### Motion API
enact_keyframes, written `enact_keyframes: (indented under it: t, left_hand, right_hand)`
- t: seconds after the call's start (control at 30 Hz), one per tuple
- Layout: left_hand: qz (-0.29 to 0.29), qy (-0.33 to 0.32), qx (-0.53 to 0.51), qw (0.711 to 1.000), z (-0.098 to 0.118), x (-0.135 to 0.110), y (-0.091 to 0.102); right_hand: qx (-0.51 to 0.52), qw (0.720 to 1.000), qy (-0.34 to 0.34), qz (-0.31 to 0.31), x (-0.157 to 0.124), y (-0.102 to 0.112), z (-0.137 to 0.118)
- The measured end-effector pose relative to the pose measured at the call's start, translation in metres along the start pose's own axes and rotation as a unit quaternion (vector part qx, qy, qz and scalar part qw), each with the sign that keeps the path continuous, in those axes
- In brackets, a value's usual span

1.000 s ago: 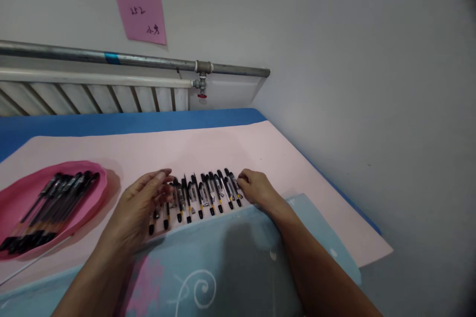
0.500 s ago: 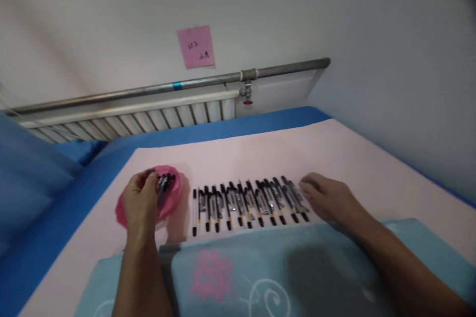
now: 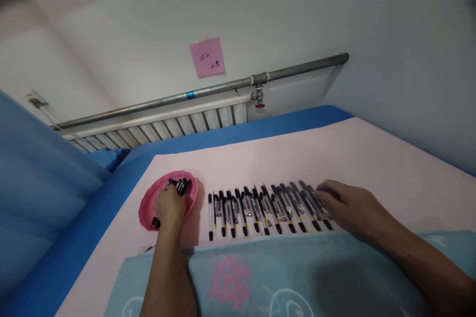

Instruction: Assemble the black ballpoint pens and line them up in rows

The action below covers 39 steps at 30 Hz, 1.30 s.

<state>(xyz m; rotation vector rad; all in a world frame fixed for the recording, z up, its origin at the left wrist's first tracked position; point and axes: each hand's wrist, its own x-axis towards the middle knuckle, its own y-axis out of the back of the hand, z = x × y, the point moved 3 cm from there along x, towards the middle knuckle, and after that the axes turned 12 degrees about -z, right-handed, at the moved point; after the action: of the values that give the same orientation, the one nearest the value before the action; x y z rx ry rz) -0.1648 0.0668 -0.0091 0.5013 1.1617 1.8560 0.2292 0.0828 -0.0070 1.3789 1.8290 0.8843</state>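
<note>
My left hand (image 3: 169, 204) reaches into a pink scalloped bowl (image 3: 146, 213), over a bunch of black-capped pens (image 3: 182, 185). The back of the hand hides most of its fingers, so their grip does not show. Several pens (image 3: 256, 208) with clear barrels and black ends lie side by side on the pale pink sheet, in a slightly slanted row. Among them are small clear wrapped pieces. Close to the right end of the row, my right hand (image 3: 344, 203) has its fingers curled and pressed together; whatever may be between them is hidden.
A light blue patterned cover (image 3: 230, 277) lies in front of me. Along the wall run a metal pipe (image 3: 223, 86) and a white radiator (image 3: 193, 124). A blue curtain (image 3: 40, 188) hangs at left. The pink note (image 3: 208, 57) is stuck on the wall.
My left hand has moved from the bowl's near side further into it, over the pens. My right hand keeps its place by the row's right end. The whole view has shifted with my head.
</note>
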Motion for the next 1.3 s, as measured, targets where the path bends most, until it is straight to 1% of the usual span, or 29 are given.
enact_keyframes:
  t: [0.1, 0.17, 0.2, 0.27, 0.3, 0.33, 0.37, 0.4, 0.43, 0.47, 0.5, 0.53, 0.6, 0.63, 0.7, 0.77, 0.8, 0.87, 1.03, 1.13, 1.2, 1.23, 1.27, 1.3]
  left_hand:
    - [0.016, 0.013, 0.083, 0.996, -0.002, 0.001, 0.002]
    - [0.006, 0.009, 0.089, 0.996, -0.003, 0.000, 0.005]
    - [0.011, 0.002, 0.075, 0.997, -0.002, -0.003, 0.008]
    - [0.039, -0.028, -0.001, 0.999, 0.006, -0.012, 0.016]
    - [0.052, -0.054, -0.067, 0.995, 0.012, -0.019, 0.018]
    - [0.055, -0.079, -0.161, 0.982, 0.021, -0.027, 0.019]
    - [0.023, -0.113, -0.278, 0.954, 0.031, -0.036, 0.016]
    - [-0.030, -0.144, -0.384, 0.912, 0.043, -0.045, 0.010]
    - [-0.088, -0.160, -0.464, 0.867, 0.055, -0.054, 0.002]
    - [-0.147, -0.161, -0.522, 0.825, 0.068, -0.064, -0.008]
    - [-0.200, -0.152, -0.557, 0.792, 0.079, -0.073, -0.019]
    - [-0.242, -0.141, -0.576, 0.768, 0.088, -0.082, -0.030]
    - [-0.307, -0.124, -0.591, 0.736, 0.102, -0.097, -0.049]
    - [-0.332, -0.124, -0.594, 0.722, 0.107, -0.103, -0.056]
    - [-0.371, -0.128, -0.600, 0.697, 0.112, -0.112, -0.065]
    - [-0.394, -0.127, -0.604, 0.681, 0.113, -0.116, -0.069]
    - [-0.399, -0.124, -0.608, 0.676, 0.112, -0.117, -0.070]
    - [-0.388, -0.118, -0.620, 0.671, 0.112, -0.117, -0.068]
    - [-0.321, -0.118, -0.650, 0.679, 0.111, -0.107, -0.061]
    - [-0.274, -0.107, -0.677, 0.674, 0.104, -0.094, -0.054]
    - [-0.226, -0.083, -0.711, 0.660, 0.096, -0.083, -0.048]
    - [-0.210, -0.068, -0.729, 0.648, 0.093, -0.078, -0.045]
    - [-0.205, -0.055, -0.745, 0.633, 0.090, -0.076, -0.044]
    - [-0.217, -0.045, -0.756, 0.615, 0.090, -0.075, -0.044]
  right_hand:
    - [0.000, 1.000, 0.009, -0.005, 0.001, -0.002, 0.002]
    - [0.003, 1.000, 0.017, -0.002, 0.001, -0.002, 0.004]
    - [0.008, 1.000, 0.022, 0.002, 0.001, -0.002, 0.003]
    - [0.030, 0.999, 0.027, 0.020, 0.000, 0.000, -0.001]
    - [0.049, 0.998, 0.029, 0.030, -0.002, 0.002, -0.005]
    - [0.072, 0.996, 0.030, 0.037, -0.004, 0.003, -0.009]
    - [0.099, 0.994, 0.031, 0.035, -0.007, 0.004, -0.015]
    - [0.131, 0.990, 0.035, 0.023, -0.009, 0.004, -0.021]
    - [0.165, 0.985, 0.041, 0.000, -0.012, 0.002, -0.028]
    - [0.198, 0.978, 0.052, -0.033, -0.015, -0.001, -0.035]
    - [0.229, 0.969, 0.068, -0.063, -0.018, -0.004, -0.042]
    - [0.254, 0.959, 0.087, -0.093, -0.021, -0.008, -0.048]
    - [0.289, 0.936, 0.124, -0.155, -0.026, -0.018, -0.058]
    - [0.298, 0.928, 0.138, -0.176, -0.028, -0.022, -0.062]
    - [0.296, 0.922, 0.155, -0.197, -0.031, -0.029, -0.066]
    - [0.283, 0.923, 0.162, -0.203, -0.033, -0.032, -0.068]
    - [0.279, 0.924, 0.162, -0.207, -0.034, -0.032, -0.069]
    - [0.279, 0.922, 0.157, -0.217, -0.035, -0.032, -0.071]
    - [0.268, 0.923, 0.151, -0.233, -0.036, -0.035, -0.070]
    - [0.266, 0.921, 0.149, -0.244, -0.035, -0.040, -0.067]
    - [0.266, 0.920, 0.146, -0.248, -0.035, -0.041, -0.065]
    - [0.269, 0.919, 0.144, -0.251, -0.035, -0.042, -0.065]
    - [0.273, 0.917, 0.141, -0.255, -0.035, -0.041, -0.065]
    - [0.279, 0.914, 0.138, -0.261, -0.035, -0.041, -0.066]
